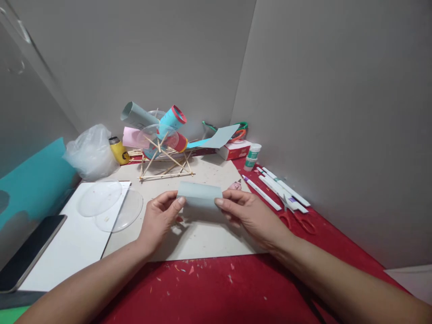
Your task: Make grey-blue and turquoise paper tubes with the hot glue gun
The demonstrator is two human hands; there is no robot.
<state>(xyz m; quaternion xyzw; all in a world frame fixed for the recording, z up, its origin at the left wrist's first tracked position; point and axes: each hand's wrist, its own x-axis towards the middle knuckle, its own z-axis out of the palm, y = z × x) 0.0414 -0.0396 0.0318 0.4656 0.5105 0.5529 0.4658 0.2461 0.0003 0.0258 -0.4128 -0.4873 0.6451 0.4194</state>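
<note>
Stick frame (159, 145) blocking beyond hands (248, 208), scissors (286, 208) right, near tabletop (202, 294) open

I identify the table (216, 292) as red, flecked pink and white near its front edge. The curled paper (199, 195) is pale grey-blue. Toward the far edge, I record a grey tube (140, 116), a pink tube (132, 137), a blue tube (168, 123) rimmed red and a red tube (180, 142) rimmed yellow. Toward the far left corner, the bottle (118, 150) is yellow, marked black. Along the right edge, white markers (262, 193) carry purple and green.

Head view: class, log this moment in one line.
left hand: pinching left end of grey paper | right hand: pinching right end | paper: curled, over beige board | stick frame: standing beyond
</note>
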